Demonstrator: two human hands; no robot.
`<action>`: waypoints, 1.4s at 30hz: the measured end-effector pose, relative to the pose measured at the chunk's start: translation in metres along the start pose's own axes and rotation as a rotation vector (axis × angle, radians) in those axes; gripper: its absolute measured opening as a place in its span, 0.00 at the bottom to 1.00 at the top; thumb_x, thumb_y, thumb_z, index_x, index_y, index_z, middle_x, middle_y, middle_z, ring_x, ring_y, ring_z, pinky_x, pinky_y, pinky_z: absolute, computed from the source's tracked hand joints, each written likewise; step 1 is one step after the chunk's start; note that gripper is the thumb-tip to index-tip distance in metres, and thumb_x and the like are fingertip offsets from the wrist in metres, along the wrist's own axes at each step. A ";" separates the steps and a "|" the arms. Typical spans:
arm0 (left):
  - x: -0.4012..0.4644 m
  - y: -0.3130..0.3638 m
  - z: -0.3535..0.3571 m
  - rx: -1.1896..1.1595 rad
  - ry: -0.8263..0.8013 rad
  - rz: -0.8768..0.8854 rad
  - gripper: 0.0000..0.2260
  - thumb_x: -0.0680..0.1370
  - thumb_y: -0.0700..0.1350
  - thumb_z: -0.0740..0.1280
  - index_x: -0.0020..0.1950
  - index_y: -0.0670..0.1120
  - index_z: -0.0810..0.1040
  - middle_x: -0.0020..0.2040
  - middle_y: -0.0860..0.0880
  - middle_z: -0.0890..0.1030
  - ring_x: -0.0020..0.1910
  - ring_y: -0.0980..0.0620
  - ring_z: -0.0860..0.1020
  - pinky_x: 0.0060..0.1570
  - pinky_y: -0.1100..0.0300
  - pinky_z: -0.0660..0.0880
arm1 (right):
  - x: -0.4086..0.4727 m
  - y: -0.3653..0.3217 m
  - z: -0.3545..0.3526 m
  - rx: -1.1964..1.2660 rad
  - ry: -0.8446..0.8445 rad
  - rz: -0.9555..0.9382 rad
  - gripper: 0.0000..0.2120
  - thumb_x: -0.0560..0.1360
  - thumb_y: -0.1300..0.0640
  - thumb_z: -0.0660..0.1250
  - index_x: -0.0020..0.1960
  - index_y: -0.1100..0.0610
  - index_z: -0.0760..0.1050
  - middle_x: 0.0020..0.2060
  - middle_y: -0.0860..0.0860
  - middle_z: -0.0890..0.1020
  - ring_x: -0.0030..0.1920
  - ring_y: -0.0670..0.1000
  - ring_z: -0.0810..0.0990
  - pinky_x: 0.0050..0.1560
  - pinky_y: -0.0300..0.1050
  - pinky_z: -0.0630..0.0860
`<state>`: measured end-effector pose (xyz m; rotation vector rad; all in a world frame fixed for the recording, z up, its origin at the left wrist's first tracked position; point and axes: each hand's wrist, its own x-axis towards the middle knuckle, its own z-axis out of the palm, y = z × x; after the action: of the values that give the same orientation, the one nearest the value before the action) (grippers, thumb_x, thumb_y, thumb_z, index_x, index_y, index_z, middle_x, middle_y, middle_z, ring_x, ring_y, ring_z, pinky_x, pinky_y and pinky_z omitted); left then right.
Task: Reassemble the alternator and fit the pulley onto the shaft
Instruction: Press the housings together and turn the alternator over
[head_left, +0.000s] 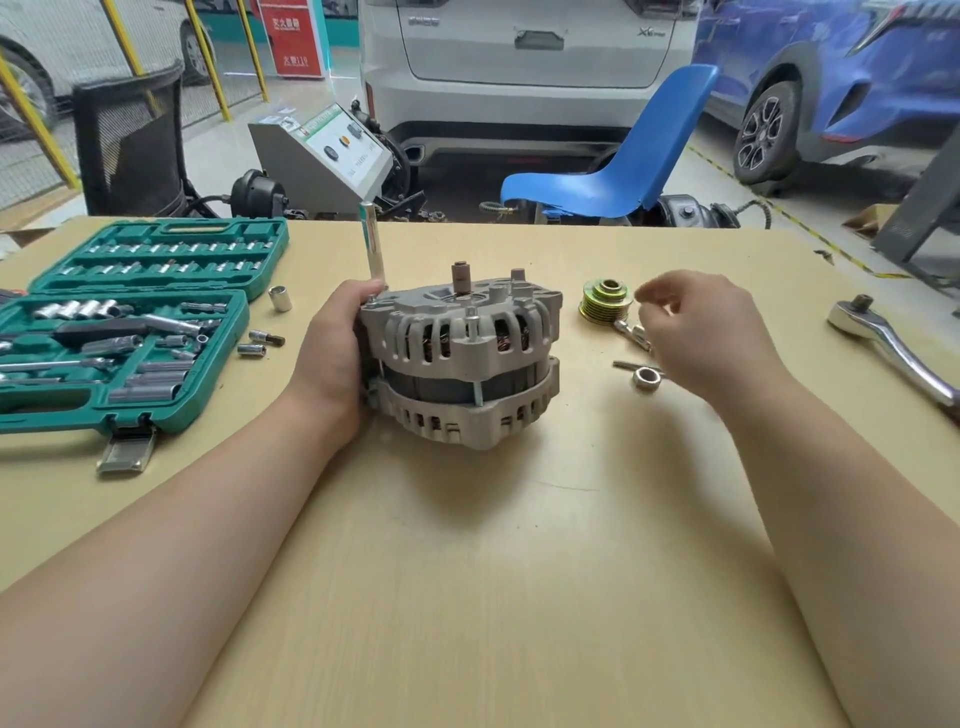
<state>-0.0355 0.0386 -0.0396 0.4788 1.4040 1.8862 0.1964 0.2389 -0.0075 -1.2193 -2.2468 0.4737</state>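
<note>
Right hand (711, 332) hovers loosely curled, empty, just right of the pulley (606, 302); left hand (337, 353) grips the alternator (462, 358), shaft (461, 278) pointing up.

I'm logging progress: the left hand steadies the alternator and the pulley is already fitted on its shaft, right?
Not quite. The head view shows the pulley lying on the table, right of the alternator, not on its shaft. The left hand does steady the alternator.
</note>
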 end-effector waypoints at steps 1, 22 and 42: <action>0.000 0.000 0.000 -0.008 0.005 0.003 0.29 0.79 0.58 0.63 0.69 0.37 0.81 0.66 0.34 0.82 0.67 0.33 0.80 0.72 0.39 0.73 | 0.002 0.006 -0.002 -0.122 -0.050 0.027 0.12 0.81 0.54 0.65 0.60 0.49 0.84 0.57 0.51 0.86 0.57 0.55 0.81 0.54 0.49 0.78; 0.001 -0.003 -0.003 -0.083 -0.052 0.069 0.19 0.79 0.53 0.64 0.54 0.41 0.88 0.53 0.39 0.88 0.52 0.40 0.86 0.47 0.54 0.85 | 0.007 0.016 0.032 -0.383 -0.109 -0.122 0.05 0.83 0.52 0.67 0.53 0.50 0.81 0.48 0.51 0.81 0.54 0.58 0.73 0.48 0.51 0.67; -0.032 0.012 0.012 0.056 -0.518 0.295 0.20 0.80 0.45 0.53 0.36 0.49 0.82 0.33 0.50 0.81 0.33 0.52 0.79 0.37 0.62 0.77 | -0.031 -0.030 0.018 1.016 -0.213 0.141 0.03 0.83 0.55 0.71 0.52 0.50 0.77 0.34 0.52 0.81 0.35 0.56 0.78 0.30 0.47 0.77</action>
<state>-0.0098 0.0211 -0.0199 1.1617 1.0802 1.7673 0.1797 0.1961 -0.0144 -0.7751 -1.6349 1.6025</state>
